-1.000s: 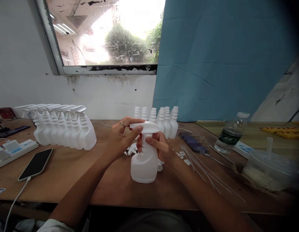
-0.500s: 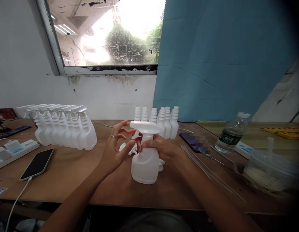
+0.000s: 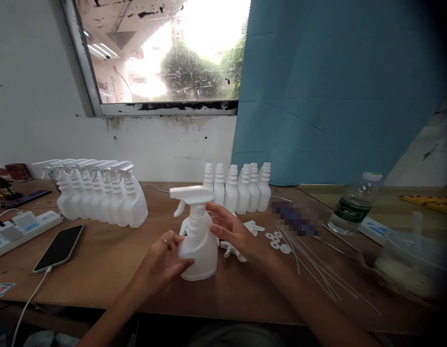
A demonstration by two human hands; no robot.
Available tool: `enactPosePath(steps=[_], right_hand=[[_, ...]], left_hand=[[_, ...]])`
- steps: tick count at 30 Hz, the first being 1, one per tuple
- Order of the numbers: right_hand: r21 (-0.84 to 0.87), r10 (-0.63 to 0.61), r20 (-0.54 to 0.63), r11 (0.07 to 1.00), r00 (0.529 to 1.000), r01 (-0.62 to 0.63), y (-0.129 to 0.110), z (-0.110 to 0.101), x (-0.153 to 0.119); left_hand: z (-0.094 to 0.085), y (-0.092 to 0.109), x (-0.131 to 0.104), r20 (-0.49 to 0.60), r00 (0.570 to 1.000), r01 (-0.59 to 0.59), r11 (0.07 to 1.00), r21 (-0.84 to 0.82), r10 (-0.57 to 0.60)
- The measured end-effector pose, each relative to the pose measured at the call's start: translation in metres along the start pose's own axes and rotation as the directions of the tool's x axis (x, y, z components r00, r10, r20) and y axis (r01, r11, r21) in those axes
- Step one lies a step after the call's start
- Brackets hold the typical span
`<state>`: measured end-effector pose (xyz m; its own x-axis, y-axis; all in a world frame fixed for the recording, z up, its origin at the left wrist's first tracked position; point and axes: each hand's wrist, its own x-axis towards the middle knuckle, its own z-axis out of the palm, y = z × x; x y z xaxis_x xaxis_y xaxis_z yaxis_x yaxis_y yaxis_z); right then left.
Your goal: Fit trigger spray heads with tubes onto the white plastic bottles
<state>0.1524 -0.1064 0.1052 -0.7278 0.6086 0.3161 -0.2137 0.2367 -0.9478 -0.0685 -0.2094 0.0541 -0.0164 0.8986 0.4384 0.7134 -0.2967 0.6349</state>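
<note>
A white spray bottle (image 3: 200, 246) with its trigger head (image 3: 192, 194) on top stands upright near the middle of the table, nozzle toward the left. My left hand (image 3: 160, 264) grips the lower left side of the bottle between thumb and fingers. At the bottle's neck and right shoulder is my right hand (image 3: 236, 233), its fingers apart and the fingertips at the bottle's edge. Loose white trigger heads (image 3: 235, 250) lie behind and beside my right hand, partly hidden by it.
Several bottles with trigger heads (image 3: 100, 195) stand in a row at left; several headless bottles (image 3: 244, 189) stand behind. Right are white rings (image 3: 276, 239), thin tubes (image 3: 317, 265), a water bottle (image 3: 353, 205) and a cup (image 3: 407, 260). A phone (image 3: 59, 247) and power strip (image 3: 35, 231) lie left.
The spray bottle has moved left. My left hand has come down from beside the nozzle onto its body, and my right hand has loosened from the neck. Rings and more tubes now show.
</note>
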Motion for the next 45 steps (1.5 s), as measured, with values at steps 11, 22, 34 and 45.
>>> enactPosePath(steps=[11, 22, 34, 45], right_hand=[[-0.584, -0.139, -0.378, 0.803, 0.915, -0.119, 0.055, -0.039, -0.088], [-0.852, -0.359, -0.436, 0.459, 0.825, -0.251, 0.055, -0.088, -0.110], [-0.934, -0.368, -0.349, 0.057, 0.862, -0.353, 0.076, -0.128, -0.126], [-0.967, -0.293, -0.249, 0.015, 0.923, -0.256, 0.086, -0.117, -0.128]], left_hand=[[-0.051, -0.086, 0.052, -0.381, 0.904, 0.150, 0.689, 0.710, 0.196], [-0.059, -0.100, 0.077, -0.412, 0.906, 0.299, 0.544, 0.784, 0.095], [-0.053, -0.105, 0.075, -0.447, 0.888, 0.305, 0.586, 0.750, 0.111], [-0.037, -0.075, 0.069, -0.369, 0.882, 0.019, 0.760, 0.650, 0.294]])
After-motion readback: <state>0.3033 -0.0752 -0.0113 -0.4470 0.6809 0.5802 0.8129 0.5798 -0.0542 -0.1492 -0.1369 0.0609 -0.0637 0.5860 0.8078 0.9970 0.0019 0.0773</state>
